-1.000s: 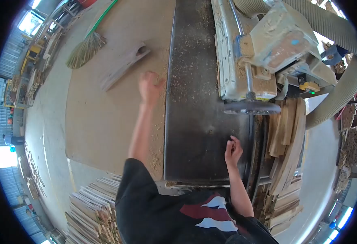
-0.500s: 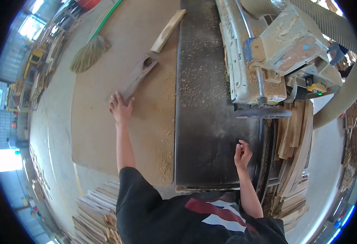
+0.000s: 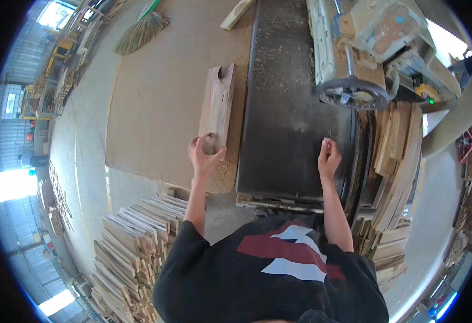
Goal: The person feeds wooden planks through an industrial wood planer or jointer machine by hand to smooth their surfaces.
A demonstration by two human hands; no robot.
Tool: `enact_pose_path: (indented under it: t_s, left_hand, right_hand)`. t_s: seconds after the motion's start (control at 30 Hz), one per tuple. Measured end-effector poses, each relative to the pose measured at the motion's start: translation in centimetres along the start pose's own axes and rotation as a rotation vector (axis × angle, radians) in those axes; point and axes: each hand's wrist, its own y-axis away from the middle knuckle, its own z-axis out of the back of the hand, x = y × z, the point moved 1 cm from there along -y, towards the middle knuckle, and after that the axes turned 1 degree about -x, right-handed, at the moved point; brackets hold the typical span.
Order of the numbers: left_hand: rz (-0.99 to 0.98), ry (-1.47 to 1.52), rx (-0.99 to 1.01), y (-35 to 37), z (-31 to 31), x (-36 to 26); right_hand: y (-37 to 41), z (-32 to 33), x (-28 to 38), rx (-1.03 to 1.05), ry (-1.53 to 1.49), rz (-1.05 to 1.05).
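A flat wooden board (image 3: 218, 105) with a rounded cutout at each end lies on the brown sheet. Around its near end my left hand (image 3: 203, 156) is closed, fingers on the left edge and thumb on the right. Over the black machine table (image 3: 284, 161), my right hand (image 3: 329, 158) has its fingers curled in and shows nothing in them. A spoked handwheel (image 3: 353, 95) on the dusty machine is just beyond that hand.
Sawdust lies on the brown sheet (image 3: 155, 118) and black table. A wood offcut (image 3: 237, 13) and a straw broom (image 3: 142, 35) are farther off. Stacked wood strips (image 3: 134, 242) stand at the lower left, and long boards (image 3: 395, 140) lie beside the table's right edge.
The board has come nearer and right along the sheet, turning more lengthwise, with my left hand at its near end. My right hand stays over the black table. The view has shifted.
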Motion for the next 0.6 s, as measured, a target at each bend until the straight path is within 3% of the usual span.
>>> enact_pose_path:
  t_s: [0.03,0.1,0.2,0.3,0.33,0.37,0.4,0.47,0.53,0.6]
  left_hand:
    - [0.098,0.138,0.026,1.2,-0.9,-1.2]
    - [0.07,0.198,0.017,4.0,-2.9,-3.8]
    - [0.032,-0.152,-0.064,8.6,-4.8,-9.2]
    - [0.028,-0.058,-0.05,11.5,-5.6,-12.1]
    - [0.016,0.131,0.012,12.1,-5.7,-11.7]
    - [-0.003,0.129,0.038,12.3,-6.3,-10.3]
    - [0.227,0.665,0.21,12.8,-7.1,-8.2]
    - [0.605,1.628,0.505,13.9,-4.2,-11.4]
    - [0.624,1.947,0.812,14.1,-2.2,-13.2]
    - [0.529,1.95,0.993,14.0,-1.4,-14.3]
  right_hand:
    - [0.0,0.2,0.2,-0.011,0.01,-0.013]
    - [0.0,0.4,0.7,-0.039,-0.015,0.019]
    - [0.6,0.9,0.3,-0.023,-0.095,-0.057]
    - [1.1,1.8,-0.5,0.039,-0.203,-0.164]
    - [1.3,2.6,-0.5,0.004,-0.188,-0.183]
    - [1.5,3.0,-0.5,0.017,-0.219,-0.162]
    - [2.0,3.4,-0.3,0.044,-0.258,-0.139]
    - [3.2,4.8,0.1,0.067,-0.271,-0.191]
    - [4.4,5.2,-0.4,0.095,-0.29,-0.216]
    - [5.4,5.3,-1.4,0.098,-0.318,-0.216]
